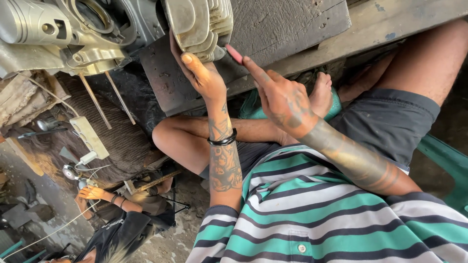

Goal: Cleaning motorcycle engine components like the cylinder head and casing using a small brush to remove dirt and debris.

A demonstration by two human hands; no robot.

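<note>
Two tattooed hands work at a finned engine cylinder (200, 27) that sits at twelve o'clock on a worn dark board (273, 39). In the picture the left hand (202, 73) is the one wearing a black wristband (223, 141); its fingers are clamped around the cylinder's lower edge, thumb pressed against the fins. At about one o'clock from it, the right hand (285, 100) hovers just beside the cylinder, fingers spread apart, index finger stretched toward the fins without clearly touching. An engine crankcase (73, 34) with two protruding studs lies at ten o'clock. Down at seven o'clock another person's hand (90, 193) holds a small part near a white power strip (89, 136).
</note>
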